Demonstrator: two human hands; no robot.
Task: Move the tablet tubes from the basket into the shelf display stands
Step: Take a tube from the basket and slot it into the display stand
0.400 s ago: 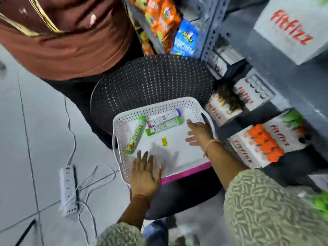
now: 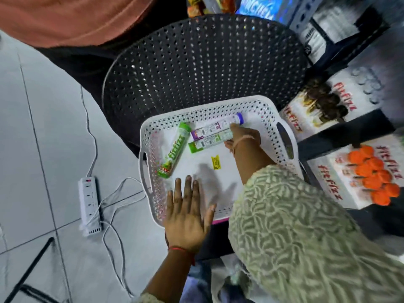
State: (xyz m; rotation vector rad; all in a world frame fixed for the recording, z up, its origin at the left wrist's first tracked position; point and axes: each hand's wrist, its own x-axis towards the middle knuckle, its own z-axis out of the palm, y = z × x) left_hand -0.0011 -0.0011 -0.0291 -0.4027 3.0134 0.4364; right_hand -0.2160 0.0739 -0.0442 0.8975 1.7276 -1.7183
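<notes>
tablet tubes: 3 left in the white basket (image 2: 153, 136), which sits on a black perforated chair (image 2: 196, 62). nearest: left hand (image 2: 185, 217) lies flat on the basket's near rim, fingers spread, holding nothing, prob. bracing the basket so it won't slide. further in, green tube (image 2: 175, 149) lies alone on a diagonal by the left wall, untouched. right hand (image 2: 242, 138) reaches across to the cap ends of the purple-cap tube (image 2: 218, 127) and the green-cap tube (image 2: 209, 141), lying side by side & touching; fingertips on both, looks like gathering the pair at once, grip not closed yet afaict. small yellow tag (image 2: 216, 162) loose on the basket floor. far right: fitfizz display stands (image 2: 360, 176) on the shelf, orange caps showing, prob. the drop spot.
</notes>
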